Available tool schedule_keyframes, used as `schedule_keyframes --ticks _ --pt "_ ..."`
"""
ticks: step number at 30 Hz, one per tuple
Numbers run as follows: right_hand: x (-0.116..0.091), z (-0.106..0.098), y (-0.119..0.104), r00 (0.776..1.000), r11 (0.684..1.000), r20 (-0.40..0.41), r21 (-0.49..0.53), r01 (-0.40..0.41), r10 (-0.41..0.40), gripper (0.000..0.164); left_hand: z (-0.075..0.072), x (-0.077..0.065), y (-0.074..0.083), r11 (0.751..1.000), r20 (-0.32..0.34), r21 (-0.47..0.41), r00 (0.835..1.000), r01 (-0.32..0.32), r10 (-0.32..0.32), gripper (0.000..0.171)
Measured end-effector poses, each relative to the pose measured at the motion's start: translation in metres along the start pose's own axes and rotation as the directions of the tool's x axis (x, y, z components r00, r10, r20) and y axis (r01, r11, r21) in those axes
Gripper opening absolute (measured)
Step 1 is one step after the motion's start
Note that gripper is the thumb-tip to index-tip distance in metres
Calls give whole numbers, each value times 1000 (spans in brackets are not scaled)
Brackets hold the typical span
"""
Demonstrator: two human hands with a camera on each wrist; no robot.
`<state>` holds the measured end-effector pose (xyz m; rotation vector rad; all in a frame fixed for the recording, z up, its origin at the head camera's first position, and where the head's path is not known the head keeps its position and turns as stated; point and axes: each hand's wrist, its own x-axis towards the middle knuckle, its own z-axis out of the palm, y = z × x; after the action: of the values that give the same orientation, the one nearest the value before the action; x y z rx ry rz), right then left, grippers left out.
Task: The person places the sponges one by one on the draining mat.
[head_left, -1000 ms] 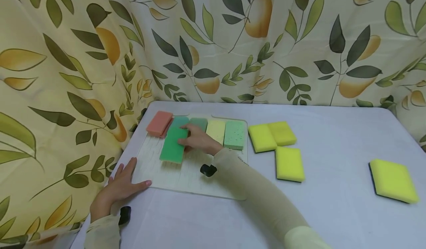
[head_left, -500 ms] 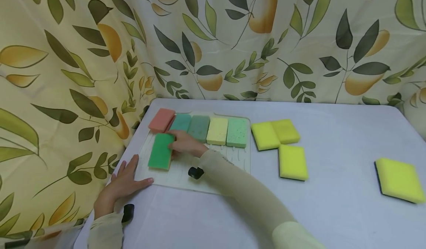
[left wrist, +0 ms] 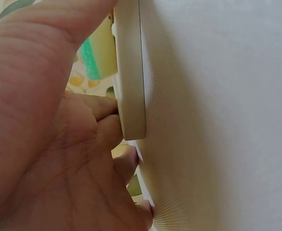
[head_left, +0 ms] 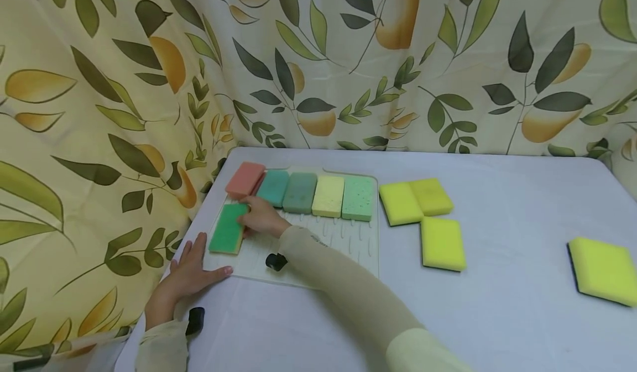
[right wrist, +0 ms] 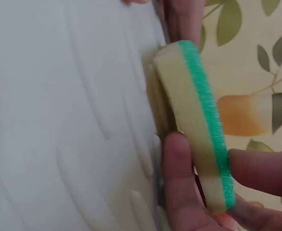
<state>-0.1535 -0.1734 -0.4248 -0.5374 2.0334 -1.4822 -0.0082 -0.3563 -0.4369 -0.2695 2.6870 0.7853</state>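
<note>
My right hand (head_left: 264,217) pinches a green-topped sponge (head_left: 228,229) with a pale yellow underside, over the near left part of a white ridged tray (head_left: 303,250). In the right wrist view the thumb presses the green face of the sponge (right wrist: 189,125) and a finger lies under its yellow side. My left hand (head_left: 188,272) rests at the tray's near left corner with fingers spread; the left wrist view shows its fingers touching the tray edge (left wrist: 131,86). Along the tray's far side lie a red sponge (head_left: 245,179), a teal one (head_left: 273,188) and several more.
A grey-green sponge (head_left: 300,193), a pale yellow one (head_left: 328,195) and a speckled mint one (head_left: 356,198) continue the row. Right of the tray, yellow dark-backed sponges (head_left: 443,244) lie grouped, with another yellow sponge (head_left: 603,271) far right. A leaf-patterned curtain (head_left: 318,62) borders the table.
My right hand has carried the green-topped sponge left and nearer, from over the teal sponge to the tray's left edge. My left hand has stayed at the tray corner.
</note>
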Motion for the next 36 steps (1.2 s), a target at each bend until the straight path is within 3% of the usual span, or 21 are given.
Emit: schedule_keyframes --ticks 4,10,20,27,32,36 --pt "2 5 2 999 1000 -33 -10 17 -17 53 2 0 0 1000 -12 0 1000 -6 6 130" --pt "0 7 0 997 990 -45 -130 54 -60 50 2 0 3 1000 -14 -5 1000 0 0 130" --pt "-3 5 6 999 985 -47 -172 11 -20 55 1 1 8 1000 18 6 1000 19 -19 127" --pt "-10 0 4 1000 989 -10 -146 -10 8 60 1 0 6 1000 25 -6 1000 14 -14 127" --pt "6 3 23 997 996 70 -80 -40 46 70 1 -2 3 1000 19 -3 1000 8 -8 129" --pt "-13 1 16 995 999 98 -44 -3 7 75 -1 -2 2 1000 25 8 1000 12 -12 128"
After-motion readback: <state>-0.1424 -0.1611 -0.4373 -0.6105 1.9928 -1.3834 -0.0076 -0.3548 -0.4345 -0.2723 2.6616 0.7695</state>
